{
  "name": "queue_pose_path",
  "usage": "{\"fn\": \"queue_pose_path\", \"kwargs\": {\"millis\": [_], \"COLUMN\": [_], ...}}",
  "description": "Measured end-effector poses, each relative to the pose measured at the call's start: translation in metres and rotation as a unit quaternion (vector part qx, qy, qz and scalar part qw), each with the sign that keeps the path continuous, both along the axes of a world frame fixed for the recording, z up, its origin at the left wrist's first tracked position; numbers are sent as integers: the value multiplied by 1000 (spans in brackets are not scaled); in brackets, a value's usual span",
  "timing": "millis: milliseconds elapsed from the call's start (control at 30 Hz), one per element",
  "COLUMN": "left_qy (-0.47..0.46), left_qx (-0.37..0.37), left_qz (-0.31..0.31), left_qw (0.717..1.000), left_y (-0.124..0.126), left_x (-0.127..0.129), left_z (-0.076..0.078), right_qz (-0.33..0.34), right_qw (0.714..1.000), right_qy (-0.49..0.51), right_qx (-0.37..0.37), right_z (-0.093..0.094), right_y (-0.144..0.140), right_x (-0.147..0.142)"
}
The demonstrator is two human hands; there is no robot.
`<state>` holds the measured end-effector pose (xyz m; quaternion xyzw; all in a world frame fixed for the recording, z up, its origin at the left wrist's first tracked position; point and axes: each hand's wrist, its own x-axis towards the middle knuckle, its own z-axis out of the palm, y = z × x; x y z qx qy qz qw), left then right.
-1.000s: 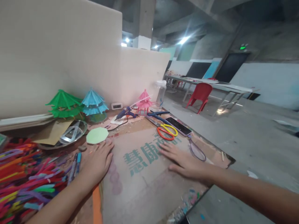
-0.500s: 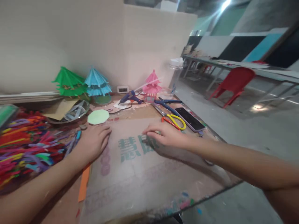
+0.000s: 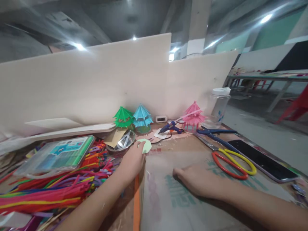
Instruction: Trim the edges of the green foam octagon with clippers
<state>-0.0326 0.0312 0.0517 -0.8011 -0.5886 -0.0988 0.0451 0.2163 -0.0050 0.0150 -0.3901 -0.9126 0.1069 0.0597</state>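
Cluttered cardboard-covered table (image 3: 192, 205); left hand (image 3: 131, 160) touches green disc (image 3: 146, 146), right hand (image 3: 199, 183) flat, fingers empty.

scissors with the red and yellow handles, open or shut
Shut, or nearly so. The scissors lie flat on the cardboard sheet, the red and yellow handle loops side by side and the blades together in one narrow line, beside the phone.

both arms in from the bottom edge, bare forearms angled inward. left hand (image 3: 132, 161) stretched forward, palm down, fingers together and extended, not gripping. right hand (image 3: 196, 182) lies flat, palm down, fingers pointing left, loosely together. hands near each other, not touching.
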Motion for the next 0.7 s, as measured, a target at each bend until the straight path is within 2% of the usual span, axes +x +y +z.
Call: {"fn": "queue_pose_path", "kwargs": {"millis": [133,267,333,400,467,533,633,700], "left_qy": [26,28,26,32,43,57,69,71], "left_qx": [-30,-33,-19,-6,-3,-7,-25,-40], "left_qz": [41,63,92,138,190,242,308,331], "left_qw": [998,997,995,990,981,969,948,940], "left_y": [9,10,12,17,24,34,50,58], "left_x": [-2,-9,-20,-37,-54,-69,-82,-85], "left_z": [4,21,38,54,64,65,54,46], "right_qz": [18,25,13,-7,-14,-8,4,10], "right_qw": [996,975,944,891,833,801,810,815], "right_qy": [-7,-3,31,90,165,206,195,197], "right_qx": [-91,-222,-328,-445,-529,-562,-553,-545], "right_z": [22,23,18,12,6,2,1,1], "right_y": [16,38,48,56,61,64,64,63], "right_x": [-13,-19,-16,-10,-4,0,1,0]}}
